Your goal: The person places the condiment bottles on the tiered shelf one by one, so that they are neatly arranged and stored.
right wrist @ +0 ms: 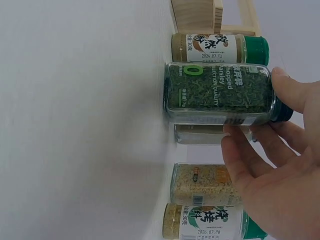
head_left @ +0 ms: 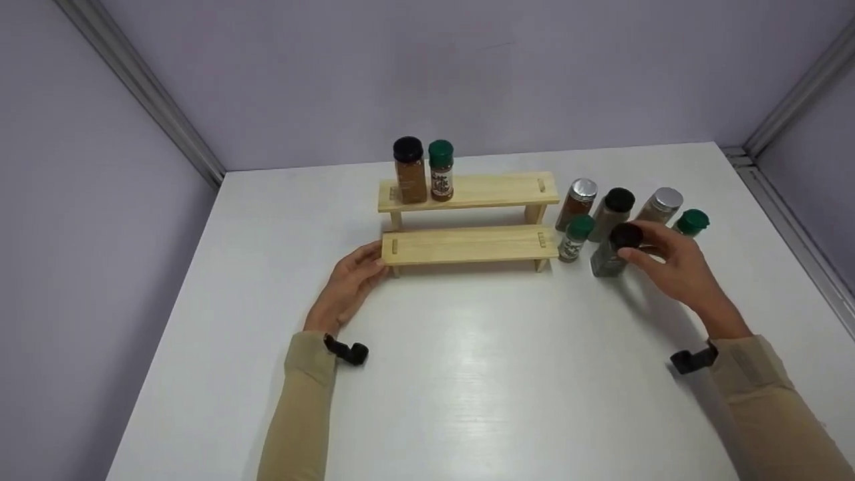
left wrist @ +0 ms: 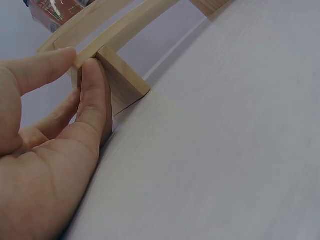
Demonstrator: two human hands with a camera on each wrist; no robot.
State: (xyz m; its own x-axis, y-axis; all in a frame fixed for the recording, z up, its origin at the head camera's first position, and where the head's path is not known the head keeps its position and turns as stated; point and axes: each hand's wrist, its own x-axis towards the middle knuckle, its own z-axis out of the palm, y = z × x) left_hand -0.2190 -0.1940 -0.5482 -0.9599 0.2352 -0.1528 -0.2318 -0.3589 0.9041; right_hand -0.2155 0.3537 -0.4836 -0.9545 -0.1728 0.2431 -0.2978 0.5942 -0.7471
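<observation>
My right hand [head_left: 674, 264] grips a jar of chopped parsley [right wrist: 220, 92] near its black cap, thumb on one side and fingers on the other. Dark green flakes show through the clear square glass. At the left end of the front, lower wooden shelf [head_left: 467, 245], my left hand [head_left: 347, 280] pinches the board's edge; in the left wrist view its fingers lie beside the shelf leg [left wrist: 122, 75]. On the rear, higher shelf [head_left: 497, 190] stand a black-capped jar of orange-brown spice [head_left: 411, 177] and a green-capped spice bottle [head_left: 441, 177], both at its left.
Right of the shelves, around the parsley jar, stand a small green-capped bottle [head_left: 574, 240], a silver-capped jar [head_left: 578, 204], a black-capped jar [head_left: 613, 210], another silver-capped jar [head_left: 661, 204] and a green-capped bottle [head_left: 692, 222]. Walls border the white table [head_left: 454, 374] at the back and sides.
</observation>
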